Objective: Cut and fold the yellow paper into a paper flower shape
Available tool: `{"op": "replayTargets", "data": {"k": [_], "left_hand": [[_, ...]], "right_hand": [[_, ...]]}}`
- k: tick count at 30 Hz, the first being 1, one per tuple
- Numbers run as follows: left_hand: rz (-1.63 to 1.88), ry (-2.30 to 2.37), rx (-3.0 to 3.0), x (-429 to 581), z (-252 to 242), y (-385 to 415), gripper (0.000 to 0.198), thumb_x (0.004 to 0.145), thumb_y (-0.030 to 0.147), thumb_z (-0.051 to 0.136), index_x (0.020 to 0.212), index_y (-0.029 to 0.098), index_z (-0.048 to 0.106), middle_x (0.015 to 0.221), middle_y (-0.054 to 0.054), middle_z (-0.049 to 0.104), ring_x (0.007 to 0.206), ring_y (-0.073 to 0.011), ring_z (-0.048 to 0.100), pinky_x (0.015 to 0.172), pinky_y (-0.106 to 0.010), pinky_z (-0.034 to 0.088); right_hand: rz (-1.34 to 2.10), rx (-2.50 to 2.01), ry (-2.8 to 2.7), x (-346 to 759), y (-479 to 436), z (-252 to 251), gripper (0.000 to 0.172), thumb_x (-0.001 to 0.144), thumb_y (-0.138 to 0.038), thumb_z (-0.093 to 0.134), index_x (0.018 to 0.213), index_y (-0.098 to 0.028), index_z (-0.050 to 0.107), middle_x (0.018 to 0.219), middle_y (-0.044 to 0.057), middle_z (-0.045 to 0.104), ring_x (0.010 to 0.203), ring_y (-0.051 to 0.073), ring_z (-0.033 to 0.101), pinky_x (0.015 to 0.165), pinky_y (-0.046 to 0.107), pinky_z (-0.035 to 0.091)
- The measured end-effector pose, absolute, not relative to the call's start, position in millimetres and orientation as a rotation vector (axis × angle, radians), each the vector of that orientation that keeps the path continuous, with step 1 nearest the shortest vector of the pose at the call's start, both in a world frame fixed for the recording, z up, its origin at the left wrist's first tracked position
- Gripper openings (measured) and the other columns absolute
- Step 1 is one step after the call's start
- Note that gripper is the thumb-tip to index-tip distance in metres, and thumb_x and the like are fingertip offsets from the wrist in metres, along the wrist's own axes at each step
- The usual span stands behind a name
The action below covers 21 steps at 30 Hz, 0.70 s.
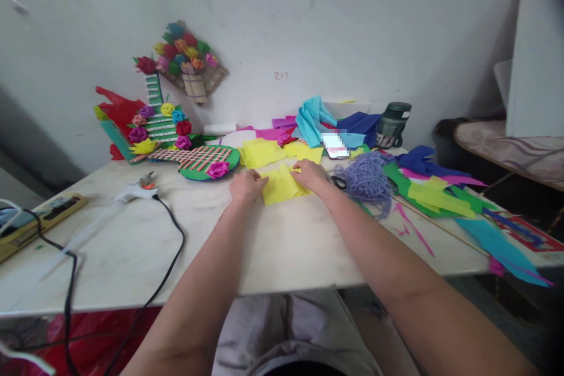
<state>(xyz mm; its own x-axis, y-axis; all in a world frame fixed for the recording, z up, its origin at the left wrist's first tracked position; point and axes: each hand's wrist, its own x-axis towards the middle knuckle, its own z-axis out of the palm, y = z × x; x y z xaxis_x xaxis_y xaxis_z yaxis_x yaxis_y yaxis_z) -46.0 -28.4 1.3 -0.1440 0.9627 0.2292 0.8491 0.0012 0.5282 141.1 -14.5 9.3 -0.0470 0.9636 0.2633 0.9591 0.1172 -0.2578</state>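
Observation:
A piece of yellow crepe paper (282, 185) lies on the table between my two hands. My left hand (247, 184) holds its left edge, thumb and fingers pressed together. At its right side, my right hand (309, 175) pinches a gathered or folded part of the same paper. More yellow paper (262, 153) lies just behind it. Black-handled scissors (338, 182) rest close to the right hand, beside a heap of purple yarn (368, 179).
A glue gun (136, 189) with a black cord and a power strip (44, 224) are at the left. A flower-decorated guitar craft (198, 161) stands behind. Coloured paper (440, 197), a stick (440, 227), a phone (335, 145) and a dark bottle (393, 124) are at the right.

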Motion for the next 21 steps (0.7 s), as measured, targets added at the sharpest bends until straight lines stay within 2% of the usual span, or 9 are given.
{"op": "replayTargets", "data": {"k": [4,8,12,16,21], "left_hand": [[0.561,2.346,2.056,-39.9,1.1,-32.4,0.048,0.054,0.056,0.057,0.078,0.015,0.063,0.095,-0.019,0.058,0.102,-0.0361,0.042,0.074,-0.040,0.037],[0.451,2.319,2.050,-32.1,-0.7,-32.8,0.045,0.055,0.054,0.056,0.077,0.015,0.064,0.098,-0.020,0.057,0.105,-0.0369,0.040,0.079,-0.042,0.034],[0.500,2.234,1.948,-29.6,3.1,-32.1,0.031,0.056,0.045,0.057,0.073,0.019,0.064,0.094,-0.015,0.061,0.104,-0.0338,0.044,0.077,-0.039,0.036],[0.725,2.206,1.729,-39.0,9.8,-32.9,0.023,0.057,0.036,0.054,0.074,0.022,0.061,0.084,-0.009,0.064,0.084,-0.0266,0.056,0.064,-0.033,0.039],[0.979,2.125,1.668,-58.0,10.9,-30.5,0.020,0.057,0.035,0.054,0.069,0.020,0.059,0.077,-0.006,0.062,0.075,-0.0225,0.056,0.058,-0.029,0.038]], "right_hand": [[0.039,-1.888,-1.994,143.0,-13.6,8.5,0.028,0.076,-0.034,0.046,0.096,-0.023,0.062,0.108,0.005,0.058,0.094,0.020,0.055,0.075,0.027,0.040],[0.057,-1.901,-1.935,146.1,-12.0,8.1,0.026,0.076,-0.032,0.047,0.096,-0.024,0.061,0.108,0.005,0.058,0.095,0.019,0.055,0.075,0.027,0.040],[0.066,-1.912,-1.906,149.3,-9.2,6.2,0.027,0.076,-0.033,0.045,0.095,-0.023,0.062,0.107,0.005,0.058,0.095,0.019,0.055,0.075,0.027,0.041],[0.065,-1.909,-1.905,150.4,-9.3,6.2,0.027,0.076,-0.035,0.045,0.094,-0.024,0.062,0.106,0.004,0.060,0.095,0.019,0.055,0.075,0.027,0.040],[0.085,-1.916,-1.931,148.0,-12.8,9.9,0.027,0.075,-0.037,0.046,0.094,-0.026,0.062,0.107,0.002,0.060,0.097,0.019,0.054,0.076,0.028,0.040]]}}
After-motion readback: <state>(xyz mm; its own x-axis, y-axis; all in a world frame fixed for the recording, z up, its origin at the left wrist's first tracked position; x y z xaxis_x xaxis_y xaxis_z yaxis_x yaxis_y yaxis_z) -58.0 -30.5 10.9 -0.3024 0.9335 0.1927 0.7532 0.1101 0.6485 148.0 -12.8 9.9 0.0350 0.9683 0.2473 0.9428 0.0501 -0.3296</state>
